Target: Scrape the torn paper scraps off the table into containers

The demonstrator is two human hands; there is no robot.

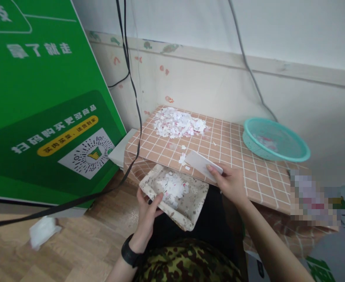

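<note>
Right hand [230,182] pinches the card [200,162], left hand [149,210] grips the box [191,201], which should be close under the edge of the table [228,143] to catch scraps [178,122]

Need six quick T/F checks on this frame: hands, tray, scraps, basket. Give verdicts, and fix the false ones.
1. The right hand holds a flat white card. True.
2. The left hand holds a patterned tray with paper scraps in it. True.
3. The tray sits in the middle of the table. False: it is held at the table's near edge.
4. A turquoise basket stands on the checked tablecloth. True.
5. The biggest heap of scraps is in the basket. False: the large white pile lies on the tablecloth, left of the basket.
6. A band circles the right wrist. False: the black wristband is on the left.
</note>
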